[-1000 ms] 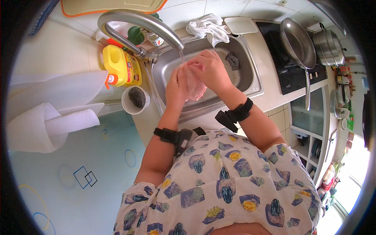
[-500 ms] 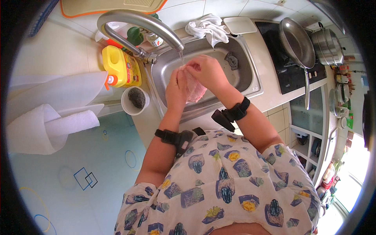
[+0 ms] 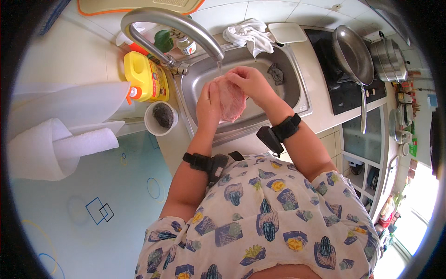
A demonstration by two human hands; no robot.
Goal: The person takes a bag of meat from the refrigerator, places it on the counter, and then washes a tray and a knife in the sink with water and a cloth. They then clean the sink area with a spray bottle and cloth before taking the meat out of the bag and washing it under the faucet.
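A pale pink slab of raw meat (image 3: 232, 100) is held up over the steel sink (image 3: 293, 95). My left hand (image 3: 209, 106) grips its left edge, fingers wrapped behind and thumb in front. At the upper right edge, my right hand (image 3: 251, 83) pinches the meat between thumb and bent fingers. Water runs in a thin stream from the curved faucet (image 3: 214, 46) onto the top of the meat, close to my fingertips. A dark grey rag (image 3: 276, 74) lies on the sink floor, right of my right hand.
Left of the sink stand a yellow jug (image 3: 144, 76) and a white tub (image 3: 152, 122) with a dark scrubber. Behind it lie a white cloth (image 3: 248, 35) and a white tray (image 3: 287, 32). A frying pan (image 3: 353, 53) rests on the black stove (image 3: 341, 93) at right.
My right hand has shifted slightly right and opened away from the left, so more of the meat's face shows. My left hand keeps nearly the same place.
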